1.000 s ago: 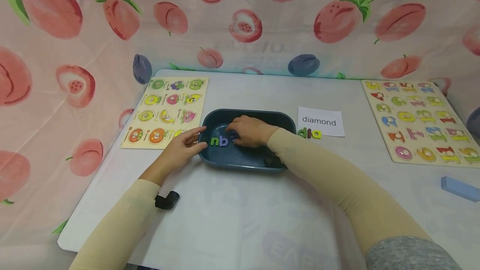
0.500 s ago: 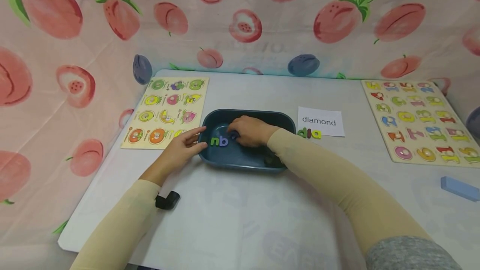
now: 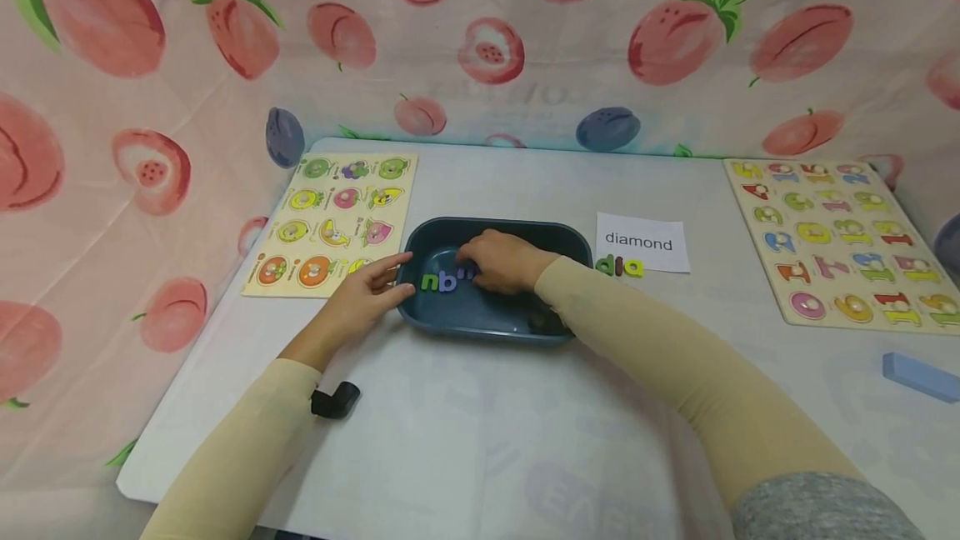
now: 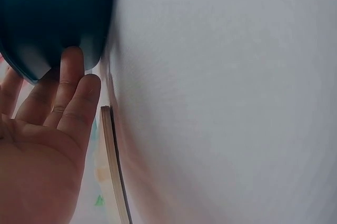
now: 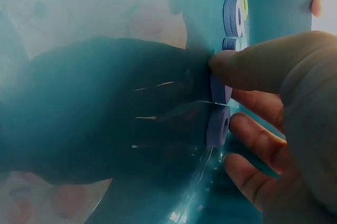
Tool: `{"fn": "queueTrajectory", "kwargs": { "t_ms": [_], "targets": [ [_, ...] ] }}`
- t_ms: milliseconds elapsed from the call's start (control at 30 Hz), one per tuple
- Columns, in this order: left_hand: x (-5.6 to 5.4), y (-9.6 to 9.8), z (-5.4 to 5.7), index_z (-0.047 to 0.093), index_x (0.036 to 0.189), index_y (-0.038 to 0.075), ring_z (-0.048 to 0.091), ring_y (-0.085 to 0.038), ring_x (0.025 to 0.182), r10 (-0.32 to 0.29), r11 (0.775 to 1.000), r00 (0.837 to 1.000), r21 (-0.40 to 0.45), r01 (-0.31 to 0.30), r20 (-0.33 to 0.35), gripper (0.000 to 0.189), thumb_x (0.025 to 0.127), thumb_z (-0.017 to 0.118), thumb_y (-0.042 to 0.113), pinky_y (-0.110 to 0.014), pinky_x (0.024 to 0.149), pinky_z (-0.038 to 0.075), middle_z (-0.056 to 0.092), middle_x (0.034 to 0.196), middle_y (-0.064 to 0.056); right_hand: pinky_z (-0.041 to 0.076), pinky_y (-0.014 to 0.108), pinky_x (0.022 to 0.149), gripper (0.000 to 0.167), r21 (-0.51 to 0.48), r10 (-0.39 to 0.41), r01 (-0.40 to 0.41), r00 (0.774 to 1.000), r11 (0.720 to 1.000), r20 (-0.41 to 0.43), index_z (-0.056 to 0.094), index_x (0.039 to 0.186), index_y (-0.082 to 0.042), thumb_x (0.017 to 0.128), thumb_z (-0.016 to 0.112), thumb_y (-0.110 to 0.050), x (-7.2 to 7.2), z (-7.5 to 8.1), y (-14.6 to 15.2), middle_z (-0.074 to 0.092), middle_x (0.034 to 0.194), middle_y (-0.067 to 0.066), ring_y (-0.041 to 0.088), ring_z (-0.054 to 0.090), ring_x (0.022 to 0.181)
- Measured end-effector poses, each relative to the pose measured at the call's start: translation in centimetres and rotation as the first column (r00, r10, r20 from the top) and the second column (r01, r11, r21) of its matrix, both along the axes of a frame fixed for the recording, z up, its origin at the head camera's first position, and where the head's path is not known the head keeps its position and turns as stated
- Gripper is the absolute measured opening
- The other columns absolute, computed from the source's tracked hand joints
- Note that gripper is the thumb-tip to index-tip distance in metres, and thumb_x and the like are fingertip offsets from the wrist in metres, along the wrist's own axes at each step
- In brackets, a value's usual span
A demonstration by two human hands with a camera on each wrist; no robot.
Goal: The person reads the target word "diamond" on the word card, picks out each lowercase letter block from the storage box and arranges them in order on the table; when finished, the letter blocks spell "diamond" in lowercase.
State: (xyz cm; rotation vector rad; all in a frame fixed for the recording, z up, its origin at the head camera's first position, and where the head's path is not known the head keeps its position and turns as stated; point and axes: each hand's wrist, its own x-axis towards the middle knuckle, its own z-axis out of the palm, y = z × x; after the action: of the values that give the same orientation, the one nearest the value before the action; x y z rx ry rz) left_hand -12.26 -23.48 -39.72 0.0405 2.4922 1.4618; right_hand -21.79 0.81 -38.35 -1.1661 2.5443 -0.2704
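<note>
In the head view my left hand (image 3: 366, 297) rests at the left end of a dark blue tray (image 3: 487, 337), its fingers extended against the wall. The left wrist view shows the fingertips on the tray's outer side. My right hand (image 3: 510, 262) reaches inside the tray. There its thumb and forefinger pinch a purple letter (image 5: 221, 90), partly covered by the thumb. Another purple letter (image 5: 217, 126) is close to the other fingertips. A green letter n (image 3: 429, 282) and a purple letter b (image 3: 447, 281) lie side by side in the tray, left of my right hand.
Right of the tray is a white card (image 3: 643, 242) reading "diamond", with several letters (image 3: 618, 266) at its lower edge. A fruit puzzle board (image 3: 333, 227) stands back left, a number board (image 3: 843, 244) far right. A blue block (image 3: 921, 377) lies near the right edge.
The purple letter at my right fingertips has turned and shows more plainly beside the b. My right hand has shifted very slightly; the left hand stays at the tray's end.
</note>
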Motion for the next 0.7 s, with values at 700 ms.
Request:
{"fn": "queueTrajectory", "kwargs": {
  "t_ms": [700],
  "targets": [
    [0.0, 0.0, 0.0, 0.046, 0.152, 0.019, 0.045, -0.034, 0.137, -0.004, 1.0, 1.0, 0.014, 0.004, 0.006, 0.059, 0.098, 0.067, 0.03, -0.048, 0.108, 0.041, 0.045, 0.151, -0.017, 0.041, 0.038, 0.108, 0.034, -0.071, 0.041, -0.042, 0.999, 0.997, -0.007, 0.064, 0.132, -0.007, 0.099, 0.064, -0.015, 0.3, 2.0, 0.2, 0.064, 0.129, 0.009, 0.022, 0.057, 0.119]
  ]
}}
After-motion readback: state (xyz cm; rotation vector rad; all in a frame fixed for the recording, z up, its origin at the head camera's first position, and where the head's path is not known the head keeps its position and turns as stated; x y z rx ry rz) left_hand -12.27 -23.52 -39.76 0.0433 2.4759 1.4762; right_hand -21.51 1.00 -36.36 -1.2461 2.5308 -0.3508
